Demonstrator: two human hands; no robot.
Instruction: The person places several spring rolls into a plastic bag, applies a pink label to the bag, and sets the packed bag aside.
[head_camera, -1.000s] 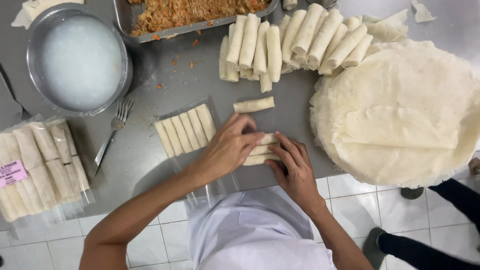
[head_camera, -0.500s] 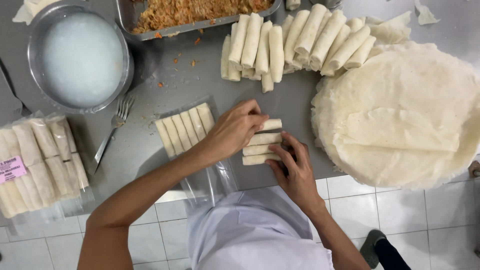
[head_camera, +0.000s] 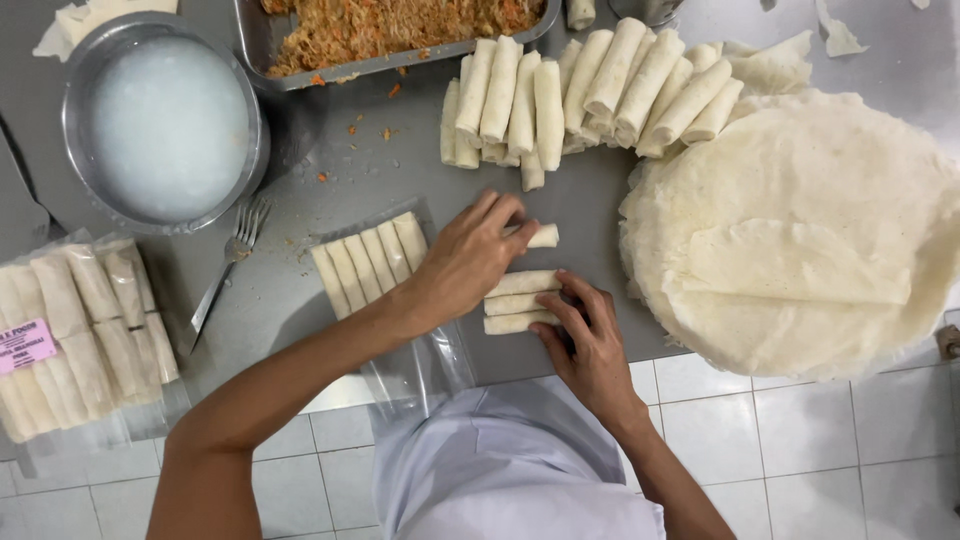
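My left hand rests over a short row of pale spring rolls on the grey table, its fingers curled on the top roll. My right hand presses against the right ends of the lower rolls. Just left of them several rolls lie side by side inside a clear plastic bag whose open end hangs over the table edge.
A pile of rolled spring rolls lies at the back. A stack of round wrappers fills the right. A metal bowl of white paste, a fork, a tray of orange filling and sealed roll packs stand left.
My left hand has slid up and right from the lower rolls to the top roll. My right hand has shifted slightly right, uncovering the row of rolls.
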